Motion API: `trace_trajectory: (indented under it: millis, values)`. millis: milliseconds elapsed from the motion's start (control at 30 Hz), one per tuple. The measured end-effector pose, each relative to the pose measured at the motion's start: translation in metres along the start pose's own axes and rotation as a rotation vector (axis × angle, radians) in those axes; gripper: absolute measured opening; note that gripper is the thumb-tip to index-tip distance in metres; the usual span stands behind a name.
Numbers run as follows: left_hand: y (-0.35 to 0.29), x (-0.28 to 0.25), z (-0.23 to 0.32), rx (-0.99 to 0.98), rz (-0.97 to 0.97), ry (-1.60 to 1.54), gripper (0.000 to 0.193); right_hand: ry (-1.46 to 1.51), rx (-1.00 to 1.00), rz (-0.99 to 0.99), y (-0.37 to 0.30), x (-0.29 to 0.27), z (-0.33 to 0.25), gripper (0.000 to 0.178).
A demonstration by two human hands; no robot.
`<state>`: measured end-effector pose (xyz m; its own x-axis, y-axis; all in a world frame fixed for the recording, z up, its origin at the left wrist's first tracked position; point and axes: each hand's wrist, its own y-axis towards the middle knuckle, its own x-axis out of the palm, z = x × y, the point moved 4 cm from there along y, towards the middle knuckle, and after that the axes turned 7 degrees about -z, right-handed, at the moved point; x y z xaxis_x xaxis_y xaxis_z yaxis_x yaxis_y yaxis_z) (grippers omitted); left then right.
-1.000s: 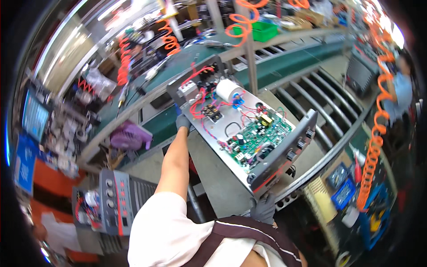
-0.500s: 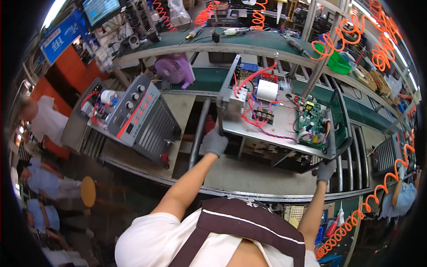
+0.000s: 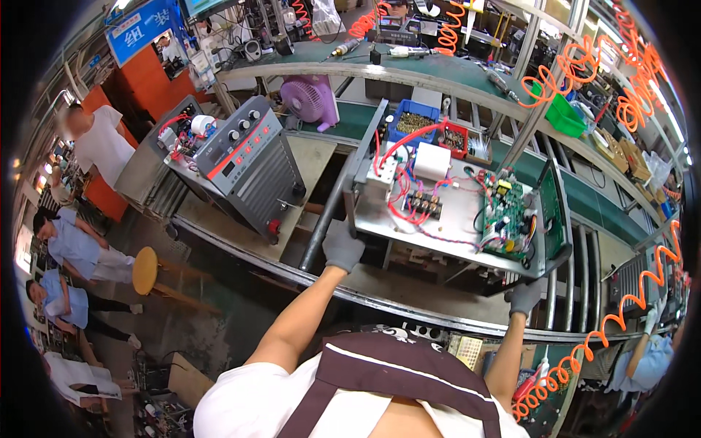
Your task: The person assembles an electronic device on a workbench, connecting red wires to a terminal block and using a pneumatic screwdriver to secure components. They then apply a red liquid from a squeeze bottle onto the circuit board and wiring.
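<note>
An open welding machine chassis [image 3: 453, 235] lies on the roller line in front of me, with red wires, a white block and a green circuit board [image 3: 507, 212] on its metal plate. My left hand [image 3: 343, 248], in a grey glove, is closed on its near left corner. At the near right corner my right hand [image 3: 524, 296], also gloved, grips the lower edge; its fingertips are partly hidden beneath. To the left stands another welding machine [image 3: 252, 157] with a grey front panel, knobs and a red stripe.
Behind the chassis sit a blue bin [image 3: 413, 121] and a red bin [image 3: 454, 139] of small metal parts. A purple fan [image 3: 307, 100] stands below the green shelf [image 3: 438, 73]. Orange coiled hoses [image 3: 613, 321] hang at right, near a co-worker [image 3: 642, 358]. Several people stand at left.
The chassis has shifted slightly left and nearer, with both hands keeping hold of it. My view has turned somewhat, and the bins behind the chassis show more fully.
</note>
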<state>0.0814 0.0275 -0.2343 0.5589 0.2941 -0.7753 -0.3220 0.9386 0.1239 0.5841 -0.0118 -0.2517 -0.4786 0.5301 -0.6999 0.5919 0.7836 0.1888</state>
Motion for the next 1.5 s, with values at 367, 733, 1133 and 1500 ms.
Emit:
trace_trajectory:
  millis: [367, 733, 1133, 1500]
  values:
    - [-0.032, -0.187, 0.095, 0.587, 0.531, -0.069, 0.019, -0.115, -0.206, -0.018, -0.02, 0.0, 0.006, 0.014]
    - [0.06, -0.153, 0.164, 0.326, 0.015, 0.854, 0.033, 0.195, -1.13, -0.665, -0.128, -0.047, -0.245, 0.015]
    - [0.083, -0.168, 0.13, 0.365, -0.069, 0.133, 0.024, -0.117, -1.462, 0.092, -0.015, 0.046, -0.457, 0.016]
    - [0.087, -0.171, 0.114, 0.283, -0.234, -0.232, 0.019, 0.431, -1.119, -0.962, 0.013, 0.177, -0.474, 0.02]
